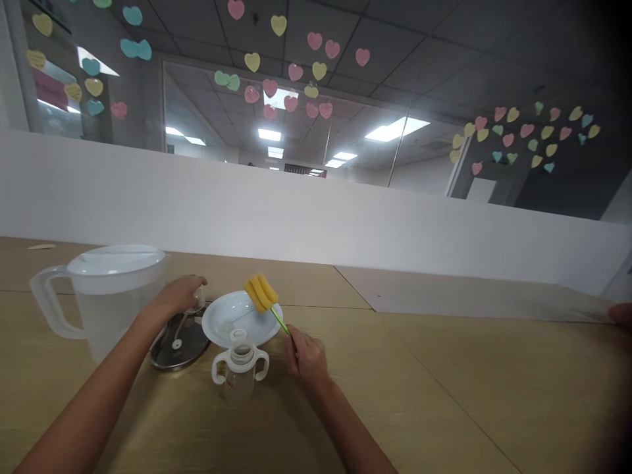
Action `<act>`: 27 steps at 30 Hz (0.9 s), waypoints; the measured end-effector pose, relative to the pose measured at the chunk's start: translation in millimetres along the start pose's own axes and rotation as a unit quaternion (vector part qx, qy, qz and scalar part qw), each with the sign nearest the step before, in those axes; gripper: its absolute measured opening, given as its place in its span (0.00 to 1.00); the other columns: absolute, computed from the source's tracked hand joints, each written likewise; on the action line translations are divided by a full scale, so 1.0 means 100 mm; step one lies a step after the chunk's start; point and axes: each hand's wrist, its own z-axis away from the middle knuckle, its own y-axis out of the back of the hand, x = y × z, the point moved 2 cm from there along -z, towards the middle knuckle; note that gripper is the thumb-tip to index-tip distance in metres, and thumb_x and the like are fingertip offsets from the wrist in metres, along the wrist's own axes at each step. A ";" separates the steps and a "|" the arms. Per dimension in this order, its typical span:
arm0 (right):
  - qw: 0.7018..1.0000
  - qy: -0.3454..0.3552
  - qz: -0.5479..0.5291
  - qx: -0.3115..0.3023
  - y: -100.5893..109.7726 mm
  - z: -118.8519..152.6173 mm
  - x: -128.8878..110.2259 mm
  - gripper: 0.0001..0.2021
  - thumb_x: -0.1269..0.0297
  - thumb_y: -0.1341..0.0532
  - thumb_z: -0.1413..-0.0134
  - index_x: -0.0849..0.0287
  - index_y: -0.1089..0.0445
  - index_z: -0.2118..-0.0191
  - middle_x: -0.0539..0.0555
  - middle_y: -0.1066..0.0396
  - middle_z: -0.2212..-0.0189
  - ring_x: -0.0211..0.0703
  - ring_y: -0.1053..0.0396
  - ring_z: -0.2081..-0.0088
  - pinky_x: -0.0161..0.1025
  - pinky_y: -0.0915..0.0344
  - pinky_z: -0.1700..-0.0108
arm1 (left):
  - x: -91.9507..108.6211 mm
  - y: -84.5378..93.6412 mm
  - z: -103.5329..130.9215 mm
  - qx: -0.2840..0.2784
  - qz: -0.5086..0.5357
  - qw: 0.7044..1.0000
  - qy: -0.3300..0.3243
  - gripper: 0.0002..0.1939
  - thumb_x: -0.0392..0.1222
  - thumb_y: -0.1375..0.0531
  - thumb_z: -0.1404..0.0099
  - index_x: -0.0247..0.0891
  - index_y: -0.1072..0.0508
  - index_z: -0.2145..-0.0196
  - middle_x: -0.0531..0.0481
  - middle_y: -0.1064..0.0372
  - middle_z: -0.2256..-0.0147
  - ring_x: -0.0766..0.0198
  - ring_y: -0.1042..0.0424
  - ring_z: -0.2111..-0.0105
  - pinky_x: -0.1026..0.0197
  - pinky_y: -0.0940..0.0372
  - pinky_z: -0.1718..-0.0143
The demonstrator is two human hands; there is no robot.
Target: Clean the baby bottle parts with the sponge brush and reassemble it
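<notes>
My right hand point(309, 359) grips the thin green handle of a bottle brush point(261, 294), its yellow sponge head raised over a white bowl point(212, 322). My left hand point(184, 295) has its fingers around a small clear cap point(198, 301) at the far edge of a round metal tray point(185, 355). On that tray lies a thin tube with a white disc point(176, 343). In front of the bowl stands an uncapped baby bottle point(240, 378) with two white handles. A small white part point(238, 334) sits just behind its neck, at the bowl's near rim.
At the left stands a large translucent pitcher point(118, 296) with a white lid, partly behind my left forearm. A white wall point(296, 217) with windows above borders the wooden table point(419, 395). Part of another hand point(621, 315) shows at the right edge.
</notes>
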 end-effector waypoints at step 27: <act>1.000 0.002 0.010 -0.006 -0.02 0.00 0.00 0.13 0.71 0.55 0.40 0.65 0.34 0.60 0.54 0.30 0.77 0.38 0.33 0.78 0.33 0.41 0.76 | 0.67 -0.22 0.04 -0.087 0.033 0.992 -0.082 0.17 0.35 0.44 0.45 0.38 0.27 0.56 0.44 0.28 0.56 0.57 0.30 0.55 0.61 0.39 0.53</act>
